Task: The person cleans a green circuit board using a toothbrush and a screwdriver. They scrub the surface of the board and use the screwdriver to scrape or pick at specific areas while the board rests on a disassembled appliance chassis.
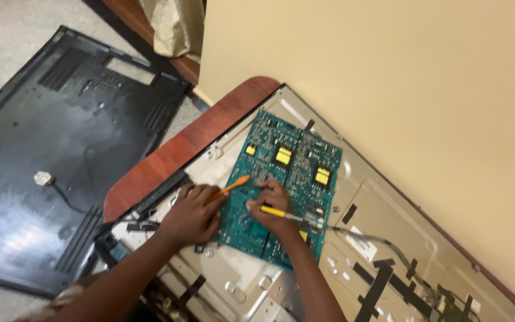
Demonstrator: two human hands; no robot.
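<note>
While the left hand (193, 213) holds an orange-handled tool (229, 189) with its fingers wrapped round the handle, the right hand (274, 209) has its fingers closed on a yellow-handled tool (282, 214) over the green circuit board (281, 185). The board lies on the metal back of an opened flat screen (365, 220), which rests on the red-brown tabletop (168, 158) near its rounded far-left corner, close against the cream wall (388, 77). To do this well, both tips should probably press lightly and stay clear of the yellow parts, with the wrists braced on the panel. The tool tips are hidden under the fingers, so what they touch cannot be told. The removed black back cover (61, 149) lies on the floor; the screen's right end is cut off.
</note>
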